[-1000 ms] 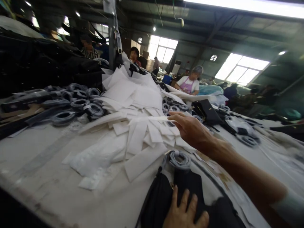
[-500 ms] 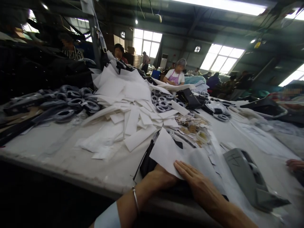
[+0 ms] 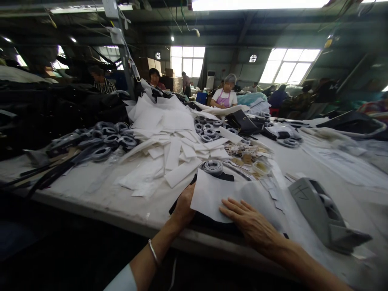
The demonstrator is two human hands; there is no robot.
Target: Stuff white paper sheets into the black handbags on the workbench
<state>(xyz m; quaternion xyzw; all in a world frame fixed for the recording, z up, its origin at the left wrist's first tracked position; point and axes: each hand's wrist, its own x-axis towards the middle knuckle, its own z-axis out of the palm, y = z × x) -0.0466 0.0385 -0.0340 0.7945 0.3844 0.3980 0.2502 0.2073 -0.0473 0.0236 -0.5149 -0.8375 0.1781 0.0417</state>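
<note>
A white sheet [image 3: 212, 194] lies over a black fabric piece [image 3: 209, 224], perhaps a bag, at the table's near edge. My left hand [image 3: 184, 204] is closed at the left edge of the sheet, its fingertips partly hidden there. Flat on the sheet's lower middle rests my right hand [image 3: 251, 222], fingers stretched out. Just beyond the sheet sits a coiled grey cord [image 3: 212, 166].
A heap of white sheets [image 3: 172, 149] spreads ahead, with grey coils [image 3: 112, 139] to its left. A grey tape dispenser [image 3: 318, 210] stands at right. String tags [image 3: 247, 151] and a small clear tub [image 3: 262, 167] lie beyond. A person in a purple apron [image 3: 224, 98] works across the table.
My left hand has moved left from under the sheet to its left edge. The sheet's raised left corner has come down flatter. My right hand stays on the sheet.
</note>
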